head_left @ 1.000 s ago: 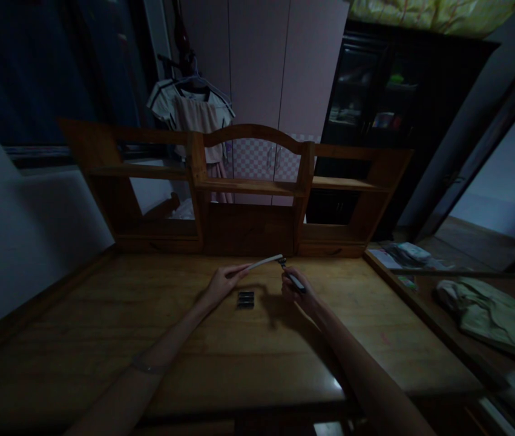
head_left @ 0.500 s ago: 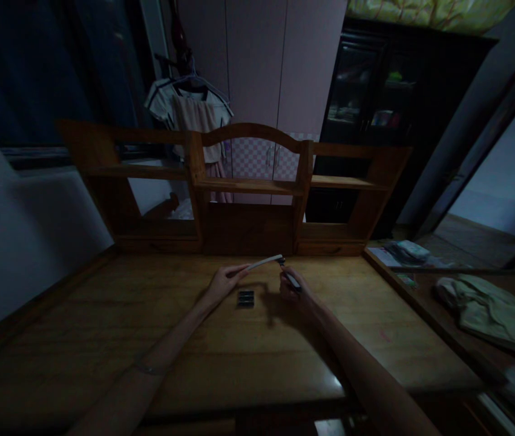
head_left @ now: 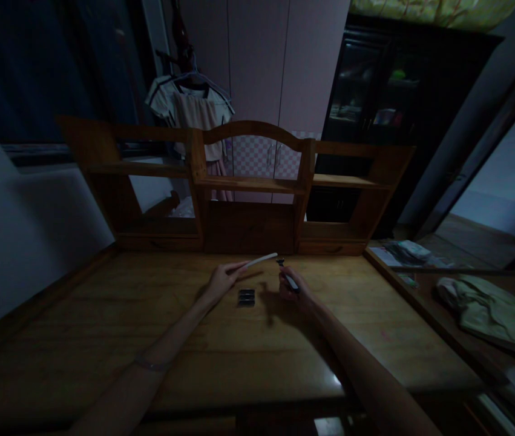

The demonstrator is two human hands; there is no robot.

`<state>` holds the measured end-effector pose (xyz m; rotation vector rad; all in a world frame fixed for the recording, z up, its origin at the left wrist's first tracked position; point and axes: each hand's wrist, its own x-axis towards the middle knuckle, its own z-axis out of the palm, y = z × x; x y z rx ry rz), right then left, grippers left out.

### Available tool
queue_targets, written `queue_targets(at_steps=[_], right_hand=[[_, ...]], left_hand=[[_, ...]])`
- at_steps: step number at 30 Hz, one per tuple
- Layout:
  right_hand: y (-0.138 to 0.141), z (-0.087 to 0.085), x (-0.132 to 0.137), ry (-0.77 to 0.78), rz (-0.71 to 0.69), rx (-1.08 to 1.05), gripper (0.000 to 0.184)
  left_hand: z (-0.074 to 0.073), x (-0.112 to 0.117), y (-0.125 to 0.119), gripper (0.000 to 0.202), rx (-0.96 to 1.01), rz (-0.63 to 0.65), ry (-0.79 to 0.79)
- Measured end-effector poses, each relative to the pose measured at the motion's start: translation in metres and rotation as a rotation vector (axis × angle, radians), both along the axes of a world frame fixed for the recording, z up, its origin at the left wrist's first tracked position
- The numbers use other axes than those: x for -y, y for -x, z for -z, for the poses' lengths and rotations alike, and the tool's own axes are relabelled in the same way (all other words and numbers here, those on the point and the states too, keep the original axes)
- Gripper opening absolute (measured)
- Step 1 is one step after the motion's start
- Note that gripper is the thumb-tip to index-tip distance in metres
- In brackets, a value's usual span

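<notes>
While holding a slim white strip (head_left: 261, 260) in the left hand (head_left: 223, 281) near the centre of the frame, also gripping a razor-like tool (head_left: 290, 282) in the right hand (head_left: 303, 294), just right of centre. Pinching the strip at its lower left end between left thumb and fingers, brought narrowly together. Slanting the strip up and rightward to a free tip just beside the tool's small dark head, with a thin gap between. Curling the right fingers round the dark and pale handle, closed on it; cannot tell the exact thumb placement in the dim light. Just below centre, lying flat on the wooden desk (head_left: 170, 339) between both forearms: three dark pieces (head_left: 247, 297) in a neat stack of rows. Across the middle of the frame, standing at the far edge: a wooden shelf unit (head_left: 250, 227). At upper left, hanging behind it: a white top (head_left: 161, 100) with dark trim. At right, lying crumpled: pale green cloth (head_left: 493, 315).
</notes>
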<state>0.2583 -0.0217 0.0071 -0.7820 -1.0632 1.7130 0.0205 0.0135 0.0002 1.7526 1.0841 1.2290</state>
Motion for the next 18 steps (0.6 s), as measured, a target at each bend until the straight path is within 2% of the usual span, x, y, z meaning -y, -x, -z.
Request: queue_targets(at_steps=[6, 10, 13, 18], right_hand=[[-0.0023, -0.0009, 0.0008, -0.016, -0.001, -0.024, 0.037], [-0.0008, -0.0007, 0.0000, 0.009, 0.023, 0.010, 0.037], [0.0001, -0.0021, 0.0005, 0.005, 0.043, 0.011, 0.037], [-0.0005, -0.0042, 0.0011, -0.001, 0.030, 0.023, 0.036]], left_hand=[[-0.0056, 0.0018, 0.0039, 0.041, 0.001, 0.095, -0.048], [0.0019, -0.0017, 0.0023, 0.039, -0.073, 0.001, -0.027], [0.0032, -0.0039, 0.0046, 0.039, -0.044, -0.033, -0.050], [-0.0024, -0.0001, 0.0027, 0.041, -0.045, 0.079, -0.061]])
